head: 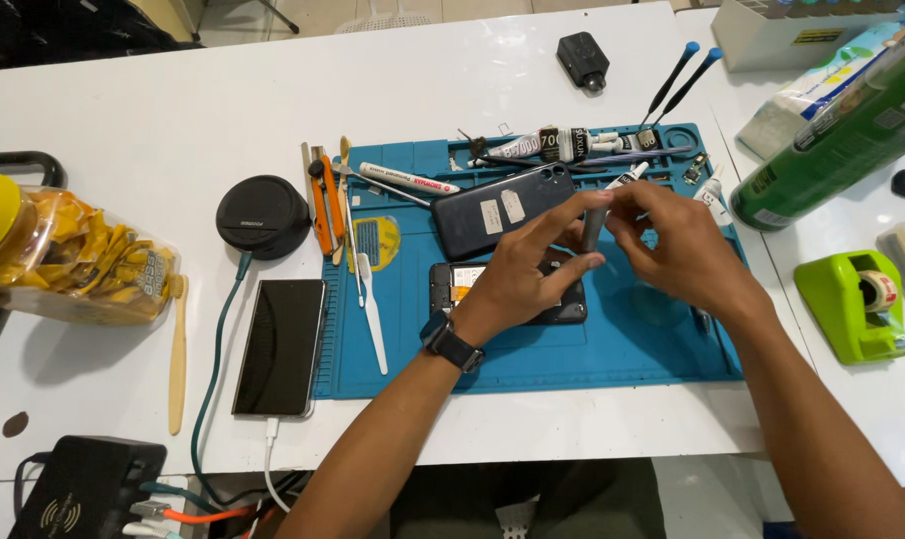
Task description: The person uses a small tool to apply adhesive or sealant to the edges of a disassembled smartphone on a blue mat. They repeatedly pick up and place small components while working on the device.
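White table: blue work mat, black phone, round speaker, green tape dispenser.

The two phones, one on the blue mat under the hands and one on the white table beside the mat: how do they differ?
The phone on the mat lies opened, inner parts showing, partly hidden by the left hand; the phone on the table is closed, its dark screen up. The first has no cable visible; the second has a white cable plugged in. Both lie flat and are dark.

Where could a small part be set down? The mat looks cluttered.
Bare mat lies right of the opened phone, below the right hand. White table above the round speaker is open. The mat's top tray and left edge are crowded.
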